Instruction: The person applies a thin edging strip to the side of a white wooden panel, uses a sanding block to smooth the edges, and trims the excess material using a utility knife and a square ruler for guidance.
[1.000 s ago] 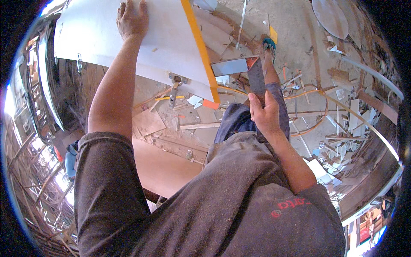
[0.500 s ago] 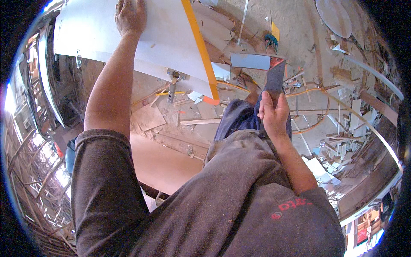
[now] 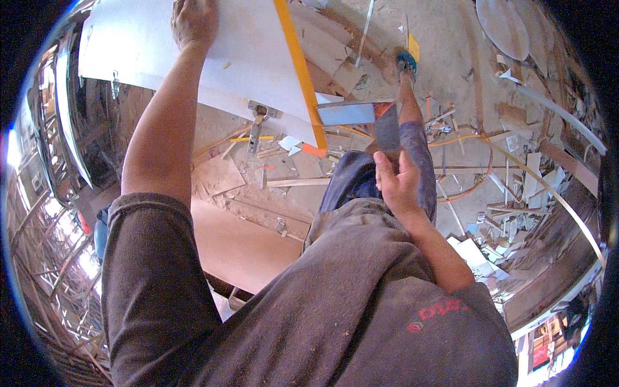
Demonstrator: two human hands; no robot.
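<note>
A white panel [image 3: 145, 55] with a yellow-orange edge strip [image 3: 298, 61] slants across the upper left. My left hand [image 3: 195, 24] lies flat on its face, fingertips close to the picture's upper edge. A metal cabinet hinge [image 3: 261, 115] is fixed along the panel's near side, and a second one [image 3: 115, 84] sits farther left. My right hand [image 3: 398, 182] is closed round the dark grey handle of an L-shaped tool [image 3: 346, 114] with a flat pale-blue head. The head's far end meets the edge strip in view; whether it touches, I cannot tell.
Wood offcuts and white scraps [image 3: 480, 255] litter the floor at the right. An orange band [image 3: 493, 158] curls there. My foot in a teal sandal [image 3: 406, 61] is ahead. A brown board [image 3: 245, 242] lies below the panel. An oval white piece [image 3: 503, 29] lies at the far right.
My right hand has swung the tool left and slightly down, bringing its head to the panel's edge strip. My left hand stays on the panel. My right leg shows more fully.
</note>
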